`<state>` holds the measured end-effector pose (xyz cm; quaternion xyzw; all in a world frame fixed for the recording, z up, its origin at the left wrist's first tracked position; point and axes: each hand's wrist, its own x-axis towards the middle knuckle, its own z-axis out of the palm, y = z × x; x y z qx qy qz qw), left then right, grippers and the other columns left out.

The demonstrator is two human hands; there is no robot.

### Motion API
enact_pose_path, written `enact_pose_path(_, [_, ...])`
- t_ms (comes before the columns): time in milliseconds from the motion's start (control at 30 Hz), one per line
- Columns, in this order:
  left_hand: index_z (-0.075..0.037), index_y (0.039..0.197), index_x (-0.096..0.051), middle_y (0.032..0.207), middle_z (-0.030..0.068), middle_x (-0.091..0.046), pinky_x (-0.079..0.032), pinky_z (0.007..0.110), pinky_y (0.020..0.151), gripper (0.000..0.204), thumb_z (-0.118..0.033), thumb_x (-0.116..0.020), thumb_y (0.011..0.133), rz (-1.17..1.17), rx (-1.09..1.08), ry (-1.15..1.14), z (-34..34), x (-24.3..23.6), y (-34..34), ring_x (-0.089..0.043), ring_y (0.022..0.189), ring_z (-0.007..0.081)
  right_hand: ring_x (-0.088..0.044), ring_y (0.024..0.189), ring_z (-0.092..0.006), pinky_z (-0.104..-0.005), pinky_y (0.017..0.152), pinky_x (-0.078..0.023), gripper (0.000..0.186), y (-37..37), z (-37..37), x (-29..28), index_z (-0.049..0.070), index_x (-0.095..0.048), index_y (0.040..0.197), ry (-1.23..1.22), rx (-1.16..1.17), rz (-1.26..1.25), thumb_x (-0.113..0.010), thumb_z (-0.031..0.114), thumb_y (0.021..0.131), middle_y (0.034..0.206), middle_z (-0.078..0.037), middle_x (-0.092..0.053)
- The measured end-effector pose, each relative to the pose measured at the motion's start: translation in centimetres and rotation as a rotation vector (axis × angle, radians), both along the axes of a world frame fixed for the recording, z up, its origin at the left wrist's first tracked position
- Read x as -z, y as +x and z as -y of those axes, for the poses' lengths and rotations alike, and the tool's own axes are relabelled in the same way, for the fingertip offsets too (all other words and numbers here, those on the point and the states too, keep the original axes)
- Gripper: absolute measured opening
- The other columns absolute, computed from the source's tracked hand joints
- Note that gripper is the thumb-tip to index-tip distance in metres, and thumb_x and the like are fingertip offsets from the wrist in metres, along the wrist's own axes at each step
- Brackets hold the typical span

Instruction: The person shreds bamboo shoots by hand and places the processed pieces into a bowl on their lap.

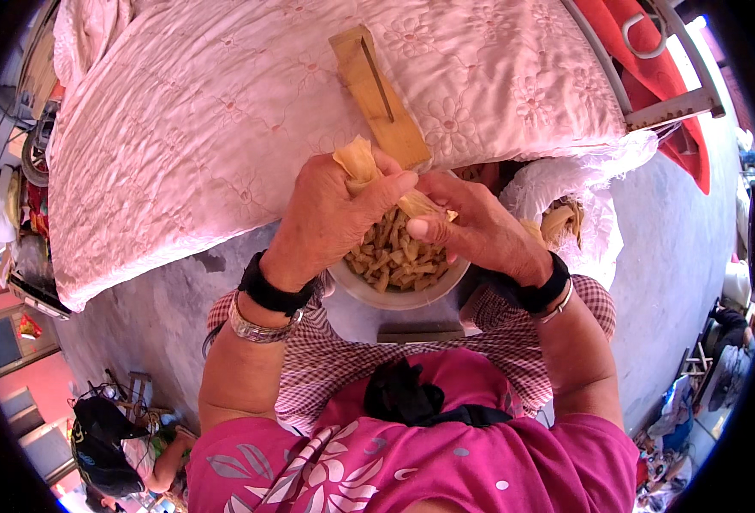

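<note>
A pale yellow, husk-like strip [358, 162] is stretched between my two hands over the bowl. My left hand [343, 201] is closed round it, with one wide end sticking up past the fingers. My right hand [471, 218] pinches the other end between thumb and fingers, close beside the left thumb. Just beneath both hands stands a white bowl [394, 300], filled with many short beige-brown pieces [399, 256]. The hands hide the far part of the bowl.
A wooden board with a long slot [376, 94] lies on the pink quilted bed cover [249, 103] ahead. To the right, a white plastic bag [600, 205] holds brown husk-like leaves [561, 221]. A metal frame [672, 107] with red cloth stands at far right. Another person [112, 445] is at lower left.
</note>
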<state>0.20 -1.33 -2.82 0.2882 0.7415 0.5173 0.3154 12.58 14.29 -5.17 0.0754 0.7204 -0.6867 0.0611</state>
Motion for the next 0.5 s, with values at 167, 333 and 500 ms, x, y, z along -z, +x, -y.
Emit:
enact_pose_path(167, [-0.001,0.087,-0.063,0.059,-0.0022,-0.053,-0.034,0.018,0.039,0.015,-0.016,-0.063,0.089,0.108,-0.013,0.027,-0.1,-0.2,-0.1,-0.044,0.043,0.0029,-0.059,0.075,-0.0158,-0.0279,0.068,-0.047,0.041,-0.1,1.0,0.9,-0.001,-0.058,0.107,0.172,0.036,-0.185,-0.062,0.036,0.09,0.081,-0.013,-0.059])
enact_pose_path(333, [-0.002,0.085,-0.063,0.064,-0.001,-0.054,-0.039,0.02,0.042,0.009,-0.011,-0.064,0.088,0.375,-0.182,0.266,1.1,-1.4,-1.4,-0.046,0.049,0.0033,-0.052,0.065,-0.0141,-0.0281,0.061,-0.042,0.032,0.2,-0.9,-1.0,-0.002,-0.061,0.087,0.153,0.009,-0.174,-0.056,0.028,0.095,0.068,-0.008,-0.055])
enact_pose_path(500, [-0.002,0.086,-0.062,0.062,-0.0031,-0.047,-0.041,0.021,0.043,0.008,-0.009,-0.062,0.089,0.368,-0.215,0.354,1.0,-1.4,-1.9,-0.041,0.048,0.0038,-0.046,0.06,-0.0141,-0.0281,0.058,-0.04,0.032,0.0,-1.7,-1.8,-0.003,-0.058,0.081,0.156,0.092,-0.222,-0.054,0.025,0.096,0.065,-0.008,-0.049])
